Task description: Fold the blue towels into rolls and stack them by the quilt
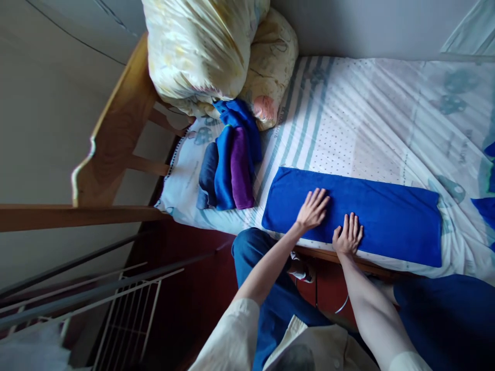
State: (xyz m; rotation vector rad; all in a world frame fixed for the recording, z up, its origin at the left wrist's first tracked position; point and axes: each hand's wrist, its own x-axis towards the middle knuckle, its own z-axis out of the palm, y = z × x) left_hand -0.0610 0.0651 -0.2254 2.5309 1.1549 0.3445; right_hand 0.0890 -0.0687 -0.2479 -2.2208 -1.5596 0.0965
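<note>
A blue towel (402,221), folded into a long flat strip, lies along the near edge of the bed. My left hand (313,208) rests palm down on its left half, fingers spread and pointing up and to the right. Close by on the right, my right hand (348,236) also lies flat on the cloth near its front edge, fingers extended. Neither hand grips anything. Left of the towel sit several rolled cloths, among them a purple roll (242,170), a bright blue roll (224,170) and a dark blue roll (208,175).
Patterned pillows (201,46) are piled at the wooden headboard (116,129). The bed sheet (348,118) is wrinkled on the right. More blue cloth (485,211) shows at the right edge. A white metal rack (127,314) stands on the floor at lower left.
</note>
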